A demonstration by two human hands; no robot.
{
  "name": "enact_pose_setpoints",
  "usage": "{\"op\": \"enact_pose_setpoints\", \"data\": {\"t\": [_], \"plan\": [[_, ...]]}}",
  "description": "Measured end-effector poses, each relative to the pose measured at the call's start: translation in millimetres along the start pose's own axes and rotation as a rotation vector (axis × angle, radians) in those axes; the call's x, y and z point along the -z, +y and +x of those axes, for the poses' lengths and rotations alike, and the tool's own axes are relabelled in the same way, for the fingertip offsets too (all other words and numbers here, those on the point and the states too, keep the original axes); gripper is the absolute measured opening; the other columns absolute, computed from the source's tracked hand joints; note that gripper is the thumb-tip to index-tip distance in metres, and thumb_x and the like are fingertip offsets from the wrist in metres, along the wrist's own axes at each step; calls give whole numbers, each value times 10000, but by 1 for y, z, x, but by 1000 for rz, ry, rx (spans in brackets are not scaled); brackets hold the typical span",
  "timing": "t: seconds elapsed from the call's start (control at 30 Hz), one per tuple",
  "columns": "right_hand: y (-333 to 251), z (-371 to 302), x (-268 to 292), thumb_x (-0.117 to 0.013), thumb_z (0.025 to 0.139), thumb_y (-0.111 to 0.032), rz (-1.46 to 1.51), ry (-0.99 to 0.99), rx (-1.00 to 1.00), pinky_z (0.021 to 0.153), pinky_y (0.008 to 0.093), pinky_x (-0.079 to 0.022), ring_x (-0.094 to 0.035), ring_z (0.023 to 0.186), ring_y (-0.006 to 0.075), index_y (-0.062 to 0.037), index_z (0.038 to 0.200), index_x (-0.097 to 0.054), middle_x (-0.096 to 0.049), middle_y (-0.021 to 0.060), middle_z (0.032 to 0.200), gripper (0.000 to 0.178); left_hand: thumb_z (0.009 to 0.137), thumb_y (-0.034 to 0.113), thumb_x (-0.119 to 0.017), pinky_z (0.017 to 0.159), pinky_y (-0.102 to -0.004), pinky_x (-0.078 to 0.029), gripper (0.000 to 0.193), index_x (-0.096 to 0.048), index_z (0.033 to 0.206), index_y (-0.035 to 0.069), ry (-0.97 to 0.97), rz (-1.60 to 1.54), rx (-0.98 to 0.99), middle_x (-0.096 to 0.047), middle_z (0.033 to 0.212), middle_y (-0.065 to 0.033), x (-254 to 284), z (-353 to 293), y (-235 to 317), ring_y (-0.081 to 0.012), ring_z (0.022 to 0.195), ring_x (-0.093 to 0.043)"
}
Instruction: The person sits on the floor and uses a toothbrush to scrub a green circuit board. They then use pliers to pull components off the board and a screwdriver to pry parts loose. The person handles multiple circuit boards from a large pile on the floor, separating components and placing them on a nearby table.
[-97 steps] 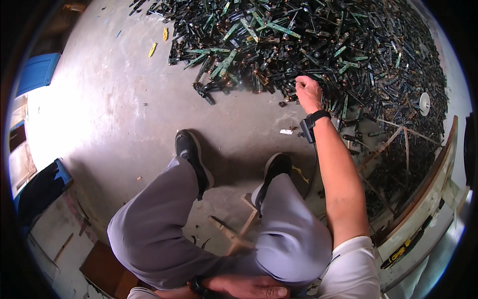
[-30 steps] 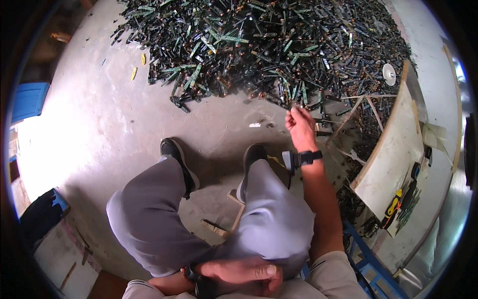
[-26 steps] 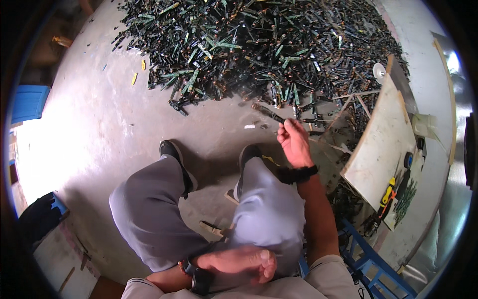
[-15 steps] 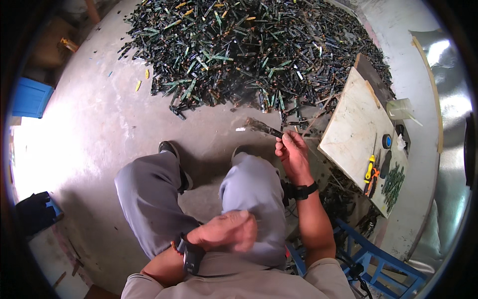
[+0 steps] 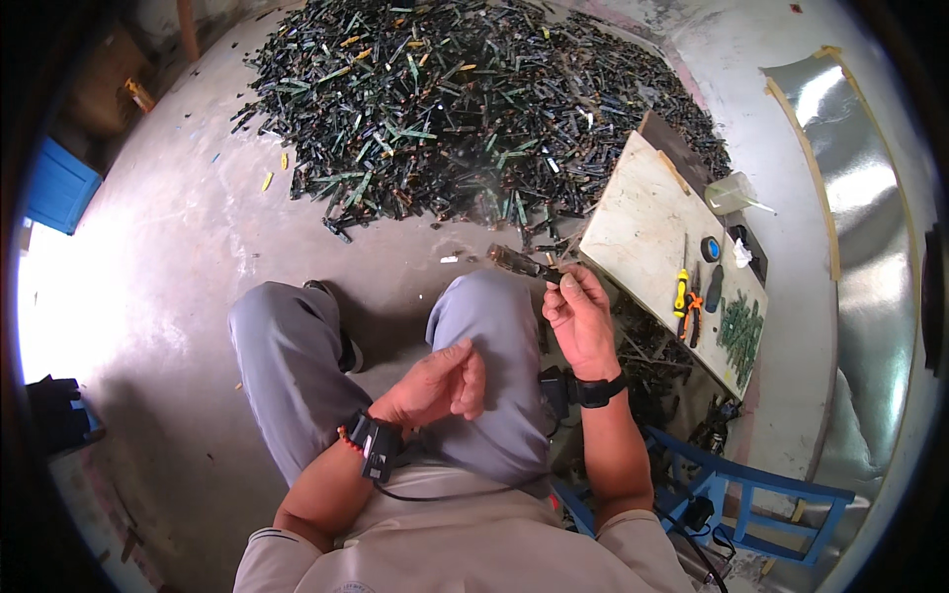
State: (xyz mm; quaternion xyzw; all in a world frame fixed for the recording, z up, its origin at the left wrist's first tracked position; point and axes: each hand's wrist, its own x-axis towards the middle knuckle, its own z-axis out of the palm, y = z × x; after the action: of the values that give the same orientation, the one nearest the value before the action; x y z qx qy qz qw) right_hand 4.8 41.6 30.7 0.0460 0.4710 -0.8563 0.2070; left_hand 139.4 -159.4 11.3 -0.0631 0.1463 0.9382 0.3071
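rn r hand (image 5: pixel 585 321) w/ dark part (image 5: pixel 519 263) nr board (image 5: pixel 633 227) edge, l hand (image 5: pixel 435 382) apart

From the lap (image 5: pixel 489 425), the pile (image 5: pixel 445 128) lies at twelve o'clock, the table (image 5: pixel 638 222) at two, bearing tape (image 5: pixel 710 249) beyond pliers (image 5: pixel 694 314) and strips (image 5: pixel 739 334) right of them; at three stands perhaps a chair (image 5: pixel 727 475)

The left forearm (image 5: pixel 321 484) slants forward and inward, ending in the left hand (image 5: pixel 431 385), its thumb stretched out toward the right and its fingers loosely curled. The right forearm (image 5: pixel 611 440) points nearly straight ahead; the right hand (image 5: pixel 581 324) reaches farther forward, thumb and forefinger pinched together, the remaining fingers bent inward. The 2 hands are apart.
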Motion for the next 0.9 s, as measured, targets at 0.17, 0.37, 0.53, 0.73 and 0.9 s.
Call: {"op": "enact_pose_setpoints", "data": {"t": [0.17, 0.37, 0.53, 0.73, 0.9], "plan": [[-7, -28, -5, -621, 948, -106, 40, -17, -29, 605, 261, -480, -608, 704, 117, -80, 1024, -622, -669, 53, 870, 81, 1045, 446, -351, 537, -331, -404, 433, -520, 827, 112, 51, 167, -33, -478, 606, -26, 5, 15, -13, -148, 493, -403], [-2, -49, -3, -609, 954, -112, -46, -45, -30, 595, 247, -478, -600, 684, 103, -68, 1025, -627, -660, 37, 850, 86, 1016, 497, -394, 537, -300, -389, 450, -510, 818, 110, 324, 285, -40, -478, 636, -15, 15, 19, -26, -140, 515, -397], [-5, -59, 11, -597, 958, -108, -269, -34, 12, 562, 238, -433, -547, 630, 98, -56, 1025, -616, -622, 34, 801, 86, 969, 612, -402, 548, -306, -389, 547, -507, 783, 108, 341, 239, -78, -488, 656, -21, 15, 19, -32, -154, 527, -391], [-9, -67, 17, -612, 944, -105, -414, -2, -59, 531, 230, -424, -544, 609, 88, -45, 1001, -616, -611, 30, 774, 83, 944, 703, -317, 579, -304, -405, 650, -512, 781, 105, 327, 284, -63, -491, 653, -31, 21, 18, -29, -165, 541, -415], [-1, -63, 13, -648, 926, -115, -456, 38, -65, 536, 227, -444, -556, 620, 84, -13, 978, -629, -634, 43, 792, 116, 963, 655, -343, 568, -314, -407, 610, -519, 811, 91, 328, 255, -53, -504, 661, -49, 25, 17, -29, -184, 574, -467]]}}
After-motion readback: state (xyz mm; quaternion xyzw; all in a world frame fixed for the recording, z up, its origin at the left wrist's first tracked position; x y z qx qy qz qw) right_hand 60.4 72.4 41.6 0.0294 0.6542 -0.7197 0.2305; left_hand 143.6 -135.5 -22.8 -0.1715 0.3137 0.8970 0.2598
